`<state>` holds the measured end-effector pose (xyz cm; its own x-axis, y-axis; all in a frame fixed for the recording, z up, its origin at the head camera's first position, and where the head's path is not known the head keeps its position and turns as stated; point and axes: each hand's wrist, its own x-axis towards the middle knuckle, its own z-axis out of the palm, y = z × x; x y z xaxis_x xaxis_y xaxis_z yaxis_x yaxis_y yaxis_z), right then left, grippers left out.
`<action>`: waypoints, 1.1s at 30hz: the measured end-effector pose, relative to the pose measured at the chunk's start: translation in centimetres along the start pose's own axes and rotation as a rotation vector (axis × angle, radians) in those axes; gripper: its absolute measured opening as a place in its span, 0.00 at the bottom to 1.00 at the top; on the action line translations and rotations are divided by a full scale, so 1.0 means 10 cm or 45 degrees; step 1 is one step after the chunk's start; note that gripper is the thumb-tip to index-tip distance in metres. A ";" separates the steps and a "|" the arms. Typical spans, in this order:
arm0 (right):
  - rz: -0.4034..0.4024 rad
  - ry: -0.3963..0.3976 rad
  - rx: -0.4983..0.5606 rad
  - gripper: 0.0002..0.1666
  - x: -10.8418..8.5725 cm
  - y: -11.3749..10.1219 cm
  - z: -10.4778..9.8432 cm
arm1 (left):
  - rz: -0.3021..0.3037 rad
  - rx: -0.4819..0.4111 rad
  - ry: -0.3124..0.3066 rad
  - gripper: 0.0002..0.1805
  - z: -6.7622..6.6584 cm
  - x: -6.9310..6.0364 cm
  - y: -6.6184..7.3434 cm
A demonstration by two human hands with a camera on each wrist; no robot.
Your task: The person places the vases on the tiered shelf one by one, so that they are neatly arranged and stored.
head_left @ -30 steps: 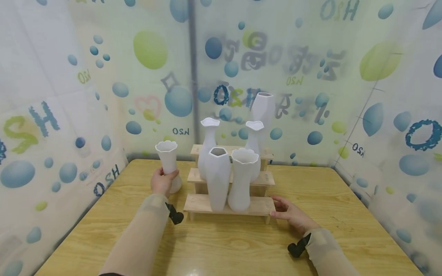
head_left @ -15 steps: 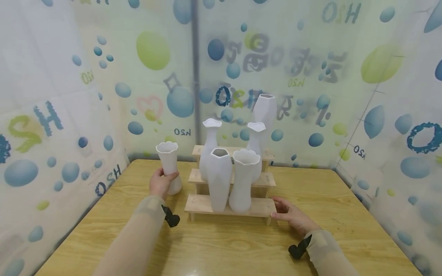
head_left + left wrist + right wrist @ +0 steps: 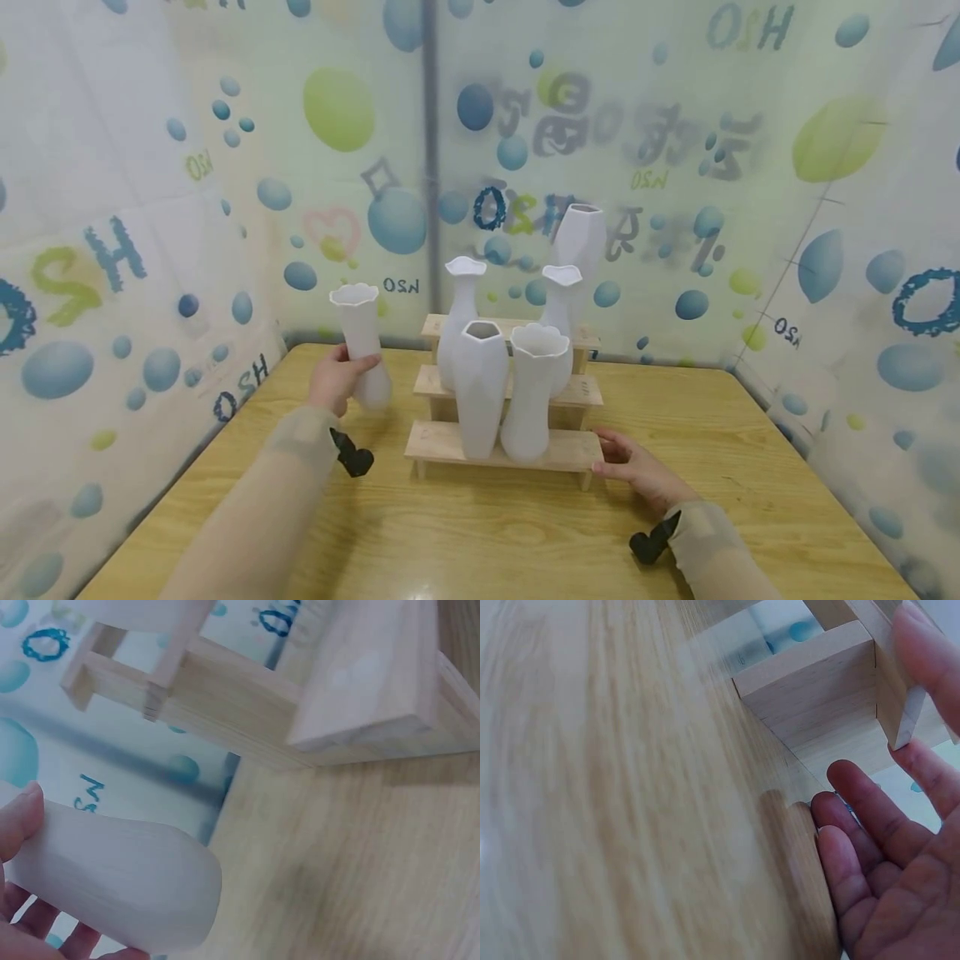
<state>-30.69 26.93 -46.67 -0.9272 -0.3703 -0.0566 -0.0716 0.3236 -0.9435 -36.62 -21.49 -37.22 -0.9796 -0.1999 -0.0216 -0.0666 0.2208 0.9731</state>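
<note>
In the head view my left hand [image 3: 335,379] grips a white vase [image 3: 361,329] with a scalloped rim, left of the three-step wooden stand [image 3: 431,442]. The vase tilts, its rim leaning left, and its base looks raised off the table; its smooth lower body [image 3: 135,881] fills the corner of the left wrist view. My right hand [image 3: 637,468] pinches the right end of the stand's lowest step, thumb on one side and index finger on the other. In the right wrist view, the other fingers [image 3: 844,859] curl loosely beside the board edge [image 3: 904,720].
On the lowest step stand a faceted vase [image 3: 480,392] and a scalloped vase [image 3: 528,400]. Two slender flared vases [image 3: 465,296] [image 3: 560,300] stand on the middle step, and a tall faceted vase [image 3: 581,237] behind. A patterned curtain [image 3: 667,208] surrounds the wooden table [image 3: 480,533].
My left hand has moved slightly left and up with the vase, which has gone from nearly upright to tilted. My right hand stays at the stand's end.
</note>
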 end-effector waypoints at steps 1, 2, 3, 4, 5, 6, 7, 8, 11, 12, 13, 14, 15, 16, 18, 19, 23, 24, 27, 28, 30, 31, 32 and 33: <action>0.007 0.007 0.002 0.45 0.00 0.00 0.00 | -0.001 -0.003 -0.013 0.40 -0.01 -0.01 0.05; 0.011 0.009 0.005 0.45 0.00 0.00 -0.01 | -0.002 -0.004 -0.020 0.40 -0.02 -0.02 0.11; 0.015 0.011 0.009 0.46 0.00 0.00 -0.01 | -0.001 -0.006 -0.025 0.40 -0.03 -0.02 0.16; 0.018 0.014 0.013 0.46 0.00 0.00 -0.01 | 0.000 -0.006 -0.027 0.40 -0.04 -0.03 0.21; 0.020 0.018 0.018 0.46 0.00 0.00 -0.01 | 0.000 -0.001 -0.029 0.41 -0.05 -0.03 0.27; 0.017 0.016 0.018 0.46 0.01 0.01 -0.02 | -0.001 0.001 -0.028 0.41 -0.06 -0.03 0.32; 0.015 0.016 0.015 0.46 0.01 0.01 -0.02 | 0.000 0.008 -0.025 0.41 -0.07 -0.04 0.38; 0.009 0.014 0.014 0.46 0.01 0.01 -0.02 | -0.003 0.011 -0.021 0.42 -0.08 -0.04 0.44; 0.000 0.014 0.006 0.45 0.01 0.01 -0.02 | -0.006 0.009 -0.035 0.44 -0.11 -0.03 0.62; -0.002 0.013 0.003 0.45 0.01 0.01 -0.02 | -0.003 0.005 -0.045 0.44 -0.12 -0.02 0.67; -0.005 0.013 0.003 0.45 0.01 0.01 -0.02 | 0.003 0.006 -0.060 0.45 -0.13 -0.02 0.72; -0.012 0.009 0.001 0.45 0.01 0.01 -0.02 | 0.010 0.005 -0.072 0.45 -0.13 -0.01 0.78; -0.018 0.005 -0.001 0.45 0.01 0.01 -0.03 | 0.020 0.012 -0.086 0.45 -0.13 0.00 0.82; -0.024 0.000 -0.001 0.45 0.01 0.01 -0.03 | 0.028 0.010 -0.100 0.45 -0.14 0.00 0.87; -0.038 -0.008 0.000 0.45 0.01 0.01 -0.03 | 0.053 0.025 -0.115 0.45 -0.13 -0.01 0.96; -0.039 -0.010 0.000 0.45 0.01 0.01 -0.03 | 0.061 0.032 -0.118 0.45 -0.13 -0.01 1.00; -0.014 -0.004 0.022 0.45 0.00 0.01 -0.03 | 0.097 0.041 -0.125 0.44 -0.09 -0.01 1.15; -0.010 -0.005 0.025 0.45 -0.01 0.00 -0.03 | 0.102 0.036 -0.123 0.43 -0.07 -0.01 1.19; -0.008 -0.004 0.021 0.45 -0.01 0.00 -0.02 | 0.125 0.012 -0.129 0.41 -0.01 0.00 1.29; -0.012 -0.006 0.020 0.45 -0.01 -0.01 -0.02 | 0.130 0.004 -0.128 0.40 0.01 0.00 1.32; -0.014 -0.011 0.015 0.45 -0.01 -0.01 -0.01 | 0.135 -0.001 -0.136 0.38 0.06 0.00 1.37; -0.008 -0.010 0.018 0.45 -0.01 -0.02 -0.01 | 0.137 -0.001 -0.144 0.38 0.08 0.00 1.40; -0.002 -0.012 0.024 0.46 -0.01 -0.02 0.00 | 0.136 0.002 -0.149 0.38 0.10 0.00 1.42; 0.009 -0.010 0.029 0.46 -0.01 -0.03 0.00 | 0.136 -0.002 -0.157 0.38 0.12 0.01 1.44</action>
<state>-30.58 26.85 -46.43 -0.9246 -0.3752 -0.0658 -0.0568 0.3066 -0.9501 -37.86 -17.16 -23.53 -0.9970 -0.0564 0.0536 0.0391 0.2329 0.9717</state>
